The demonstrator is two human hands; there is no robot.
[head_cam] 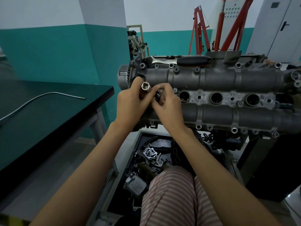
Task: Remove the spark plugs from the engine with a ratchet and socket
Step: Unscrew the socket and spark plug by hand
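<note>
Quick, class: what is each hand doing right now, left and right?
Left hand: grips the socket, its open end facing the camera.
Right hand: fingers curled at the first plug well, beside the socket; whether it holds anything cannot be told.

Both your forearms are bare and reach forward from the near edge, and they come closer together toward the far side until your hands meet in the middle. Your left hand (130, 101) is turned with its back toward you; the fingers are curled and the thumb points up. Your right hand (166, 103) lies just beside it on the right, touching it, with the fingers bent inward toward the left hand. What each grip closes on is partly hidden behind the fingers.
</note>
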